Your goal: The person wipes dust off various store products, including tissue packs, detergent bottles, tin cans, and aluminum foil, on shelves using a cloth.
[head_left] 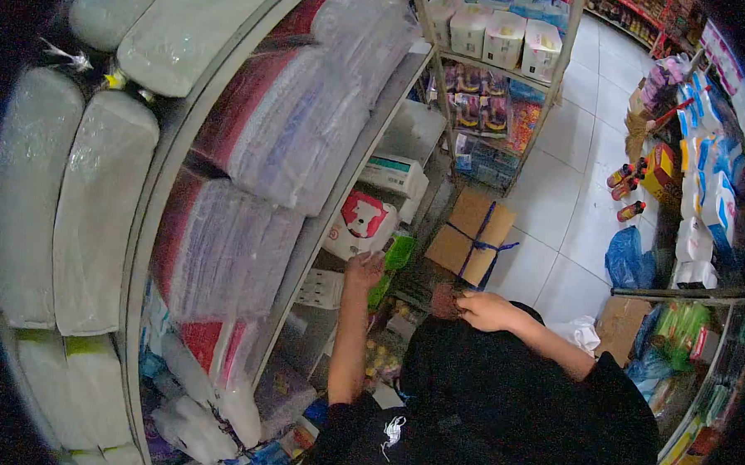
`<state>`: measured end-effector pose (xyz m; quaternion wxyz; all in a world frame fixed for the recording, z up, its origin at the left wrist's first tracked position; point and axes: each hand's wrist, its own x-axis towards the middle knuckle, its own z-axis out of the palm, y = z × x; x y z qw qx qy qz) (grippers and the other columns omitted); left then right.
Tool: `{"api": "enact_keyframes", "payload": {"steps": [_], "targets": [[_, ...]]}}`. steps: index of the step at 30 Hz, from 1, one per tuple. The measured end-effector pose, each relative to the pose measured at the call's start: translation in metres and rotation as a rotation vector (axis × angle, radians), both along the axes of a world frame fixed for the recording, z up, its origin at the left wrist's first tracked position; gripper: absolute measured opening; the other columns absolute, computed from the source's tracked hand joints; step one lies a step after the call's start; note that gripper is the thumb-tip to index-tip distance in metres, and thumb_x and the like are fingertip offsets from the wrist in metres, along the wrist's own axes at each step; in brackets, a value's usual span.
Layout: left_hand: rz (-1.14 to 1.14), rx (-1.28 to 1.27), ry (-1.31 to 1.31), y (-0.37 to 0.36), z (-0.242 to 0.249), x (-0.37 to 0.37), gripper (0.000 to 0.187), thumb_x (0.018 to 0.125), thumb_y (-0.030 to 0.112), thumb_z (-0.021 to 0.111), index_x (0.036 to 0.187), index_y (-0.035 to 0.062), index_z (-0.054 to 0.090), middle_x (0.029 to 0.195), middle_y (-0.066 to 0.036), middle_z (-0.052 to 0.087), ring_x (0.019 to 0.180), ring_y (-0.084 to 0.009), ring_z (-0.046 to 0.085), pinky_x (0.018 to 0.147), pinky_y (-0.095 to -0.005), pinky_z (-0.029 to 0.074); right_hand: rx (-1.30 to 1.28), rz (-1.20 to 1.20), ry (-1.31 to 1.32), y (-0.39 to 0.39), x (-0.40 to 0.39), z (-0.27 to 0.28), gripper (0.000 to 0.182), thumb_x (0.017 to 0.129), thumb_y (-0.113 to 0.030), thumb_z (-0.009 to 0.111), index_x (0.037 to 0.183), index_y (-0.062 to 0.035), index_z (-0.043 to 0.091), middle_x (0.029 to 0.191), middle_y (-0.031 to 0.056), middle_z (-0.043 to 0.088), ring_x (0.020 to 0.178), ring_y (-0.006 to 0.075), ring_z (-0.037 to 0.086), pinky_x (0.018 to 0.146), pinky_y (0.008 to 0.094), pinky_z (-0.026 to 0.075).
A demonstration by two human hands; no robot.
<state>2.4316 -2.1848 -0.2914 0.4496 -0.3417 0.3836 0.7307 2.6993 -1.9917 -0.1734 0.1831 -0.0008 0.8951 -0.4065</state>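
Note:
My left hand (364, 270) reaches forward to the low shelf and grips a bright green packet (398, 252), right under a white and red bag (360, 224). More green shows just below the hand. My right hand (485, 311) is held in front of my chest, fingers curled beside a small dark brown thing (445, 301); whether it holds that thing is unclear. My black shirt fills the bottom of the view.
Shelves (160, 190) on the left hold stacked plastic-wrapped bundles (269, 136). A cardboard box tied with blue strap (472, 235) lies on the white tiled floor (565, 199). A rack of white boxes (502, 34) stands behind, with bottles (625, 187) and goods on the right.

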Motion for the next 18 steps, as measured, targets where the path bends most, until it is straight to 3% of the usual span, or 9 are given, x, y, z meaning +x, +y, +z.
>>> {"api": "enact_keyframes", "payload": {"steps": [2, 5, 8, 10, 14, 18], "targets": [[0.011, -0.133, 0.258, 0.008, 0.000, 0.000, 0.036, 0.078, 0.011, 0.046, 0.111, -0.0017, 0.039, 0.106, -0.014, 0.047, 0.087, -0.0248, 0.051, 0.067, -0.0349, 0.043, 0.014, 0.006, 0.016, -0.002, 0.000, -0.005, 0.020, 0.076, -0.017, 0.046, 0.089, -0.0026, 0.049, 0.100, 0.0217, 0.051, 0.094, 0.0378, 0.049, 0.079, 0.0449, 0.041], [0.045, -0.033, 0.264, -0.002, -0.003, 0.000, 0.035, 0.077, 0.008, 0.047, 0.110, -0.0011, 0.040, 0.101, -0.014, 0.047, 0.081, -0.0216, 0.049, 0.063, -0.0314, 0.043, 0.022, 0.020, 0.042, -0.004, 0.000, -0.006, 0.019, 0.076, -0.016, 0.046, 0.089, -0.0027, 0.049, 0.102, 0.0216, 0.051, 0.097, 0.0373, 0.048, 0.081, 0.0445, 0.040], [0.103, -0.448, 0.434, -0.024, -0.022, -0.008, 0.034, 0.074, 0.009, 0.053, 0.106, 0.0001, 0.045, 0.090, -0.012, 0.051, 0.071, -0.0225, 0.051, 0.060, -0.0315, 0.044, 0.028, 0.022, 0.054, -0.002, -0.002, 0.003, 0.019, 0.075, -0.016, 0.046, 0.088, -0.0026, 0.049, 0.100, 0.0206, 0.051, 0.096, 0.0369, 0.048, 0.080, 0.0446, 0.041], [0.053, -0.746, 0.590, -0.042, -0.032, -0.018, 0.039, 0.074, 0.015, 0.053, 0.109, 0.0024, 0.042, 0.096, -0.013, 0.047, 0.078, -0.0247, 0.047, 0.065, -0.0342, 0.042, 0.030, 0.017, 0.038, 0.000, -0.003, 0.004, 0.018, 0.075, -0.016, 0.046, 0.088, -0.0026, 0.049, 0.096, 0.0196, 0.052, 0.093, 0.0367, 0.049, 0.078, 0.0448, 0.041], [-0.378, -1.339, 0.834, -0.078, -0.033, -0.031, 0.051, 0.073, 0.027, 0.053, 0.116, 0.0068, 0.036, 0.107, -0.014, 0.040, 0.091, -0.0293, 0.038, 0.074, -0.0396, 0.036, 0.022, 0.011, 0.031, -0.001, -0.003, -0.002, 0.018, 0.076, -0.016, 0.046, 0.087, -0.0023, 0.049, 0.089, 0.0175, 0.051, 0.088, 0.0362, 0.050, 0.074, 0.0450, 0.041], [-0.802, -1.642, 0.836, -0.089, -0.022, -0.020, 0.062, 0.072, 0.039, 0.053, 0.123, 0.0113, 0.030, 0.118, -0.016, 0.033, 0.105, -0.0339, 0.030, 0.083, -0.0449, 0.031, 0.032, 0.048, 0.029, -0.001, -0.005, -0.009, 0.019, 0.076, -0.017, 0.046, 0.088, -0.0023, 0.049, 0.089, 0.0177, 0.051, 0.088, 0.0362, 0.050, 0.074, 0.0447, 0.042]]}}
